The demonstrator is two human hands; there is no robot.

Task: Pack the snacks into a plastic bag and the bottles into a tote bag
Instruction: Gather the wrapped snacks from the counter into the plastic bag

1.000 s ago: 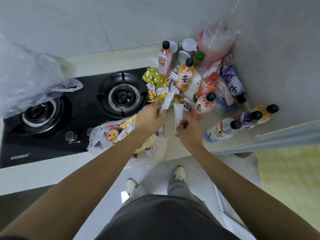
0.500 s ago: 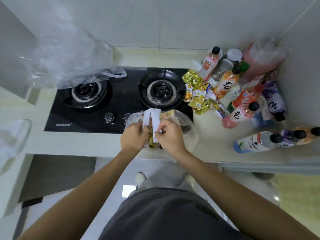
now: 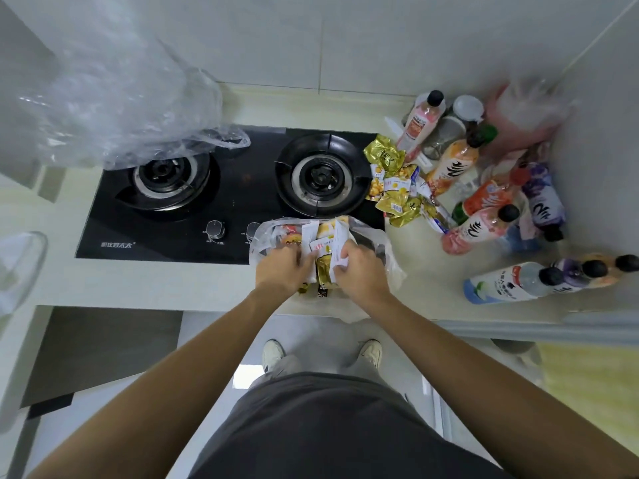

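A clear plastic bag (image 3: 375,242) holding several snack packets sits at the counter's front edge, partly over the stove. My left hand (image 3: 281,269) grips a white snack packet (image 3: 308,236) at the bag's mouth. My right hand (image 3: 359,271) grips another white packet (image 3: 340,242) beside it. Both packets stand upright inside the open bag. A loose heap of gold and white snack packets (image 3: 397,188) lies right of the burner. Several drink bottles (image 3: 453,167) stand or lie in the right corner, with three bottles (image 3: 501,281) lying near the front edge.
A black two-burner gas stove (image 3: 193,202) fills the counter's middle. A large crumpled clear plastic sheet (image 3: 121,108) hangs over the left burner. A pink plastic bag (image 3: 525,115) is in the back right corner. White walls close the back and right.
Both hands carried the two white packets from the loose snack heap back to the plastic bag and lowered them into its mouth. The camera view shifted right to left.
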